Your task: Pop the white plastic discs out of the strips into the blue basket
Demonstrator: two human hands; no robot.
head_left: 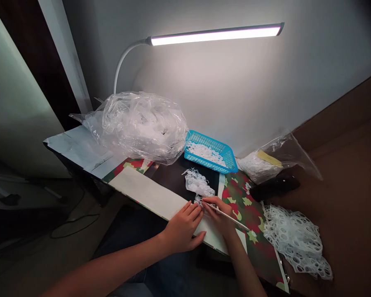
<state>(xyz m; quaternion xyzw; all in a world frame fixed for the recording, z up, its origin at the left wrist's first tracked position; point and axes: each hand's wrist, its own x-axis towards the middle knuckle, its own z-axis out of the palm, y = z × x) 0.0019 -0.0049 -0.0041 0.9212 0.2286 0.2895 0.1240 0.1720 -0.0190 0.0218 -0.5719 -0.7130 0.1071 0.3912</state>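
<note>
My left hand (185,229) lies flat at the near edge of the table, fingers stretched forward and thumb apart. Its fingertips touch the near end of a small heap of translucent white round pieces (199,181) on a dark mat (170,175). Pinched in my right hand (221,216) is a thin white stick (231,220), slanting down to the right; its tip is at the same pieces, partly hidden by the fingers. A pale board (151,194) runs along the table edge beneath my left hand.
A blue basket (212,168) with small white pieces stands behind the mat. Large clear plastic bag (142,123) fills the back left, under a lit lamp (216,35). On the right are another bag (262,165), a black object (275,187) and white perforated sheets (297,241).
</note>
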